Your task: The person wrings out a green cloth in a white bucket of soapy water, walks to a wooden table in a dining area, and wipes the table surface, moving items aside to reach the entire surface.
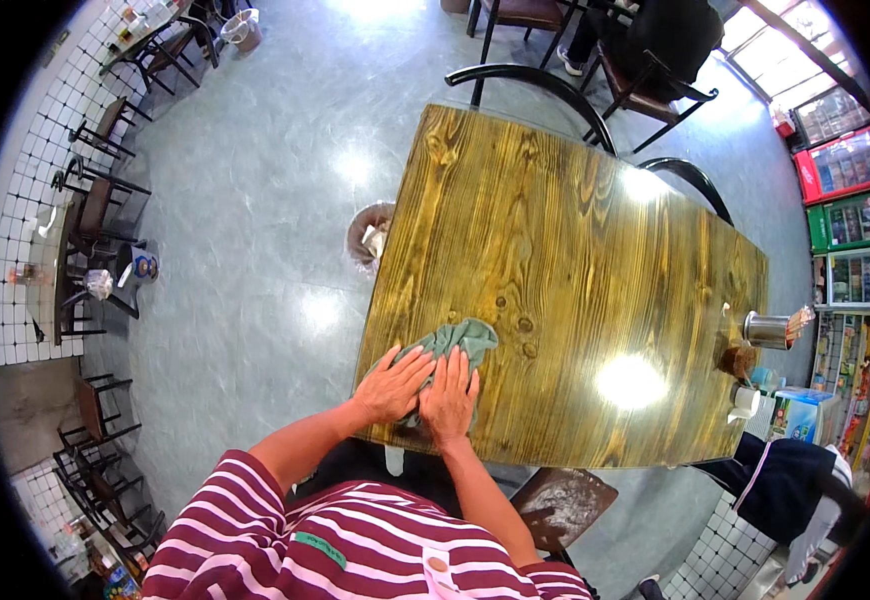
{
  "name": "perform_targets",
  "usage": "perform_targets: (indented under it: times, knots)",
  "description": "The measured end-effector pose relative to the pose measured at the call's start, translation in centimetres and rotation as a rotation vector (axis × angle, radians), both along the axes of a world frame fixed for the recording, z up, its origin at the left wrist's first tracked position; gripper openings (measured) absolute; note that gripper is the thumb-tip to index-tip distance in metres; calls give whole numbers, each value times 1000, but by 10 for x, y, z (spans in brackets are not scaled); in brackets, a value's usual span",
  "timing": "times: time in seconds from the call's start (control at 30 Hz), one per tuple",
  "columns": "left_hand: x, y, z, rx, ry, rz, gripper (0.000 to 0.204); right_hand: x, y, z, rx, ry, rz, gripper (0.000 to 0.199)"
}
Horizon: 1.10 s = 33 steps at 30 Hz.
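A crumpled green cloth (475, 334) lies on the near left part of a wooden table (565, 270) with a glossy, strongly grained top. On the cloth's near left side rests my left hand (393, 388), its fingers stretched out flat and pointing up to the right. Close beside it, my right hand (447, 402) presses down with long, straight fingers lying over the cloth. Both palms hide part of the fabric beneath them. The cloth's bunched far end shows beyond my fingertips.
At the table's right edge stand a metal chopstick holder (767, 331), a brown container (738, 361) and a white cup (745, 403). Black-framed chairs (535, 78) border the far side. A lined bin (363, 238) stands left of the table, a stool (565, 505) near right. A seated person (670, 45) is beyond.
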<state>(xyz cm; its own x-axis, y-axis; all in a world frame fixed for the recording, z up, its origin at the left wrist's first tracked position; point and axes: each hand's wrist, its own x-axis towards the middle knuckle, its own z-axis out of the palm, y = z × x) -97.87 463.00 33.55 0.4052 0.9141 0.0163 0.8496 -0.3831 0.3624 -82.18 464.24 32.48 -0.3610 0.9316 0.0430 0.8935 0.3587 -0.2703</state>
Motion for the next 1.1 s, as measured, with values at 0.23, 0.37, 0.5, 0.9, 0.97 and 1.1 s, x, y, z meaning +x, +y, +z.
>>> perform_targets:
  times: [0.23, 0.37, 0.5, 0.9, 0.97, 1.1]
  knots:
    - [-19, 81, -2, 32, -7, 112, 57, -31, 93, -12, 66, 8, -9, 53]
    - [-25, 138, -23, 28, -38, 45, 56, -35, 140, -30, 104, -98, -94, 57]
    - [-33, 182, -38, 15, -151, 17, 55, -46, 175, -42, 115, -147, -217, 58]
    - [-71, 115, -79, 219, -230, -209, 54, -91, 62, -56, 114, -209, -561, 61]
    - [-93, 56, -88, 22, -435, -129, 53, -112, 18, -60, 158, -244, -475, 58]
    - [-105, 40, -88, 120, -398, -196, 53, -135, -6, -64, 176, -272, -520, 55]
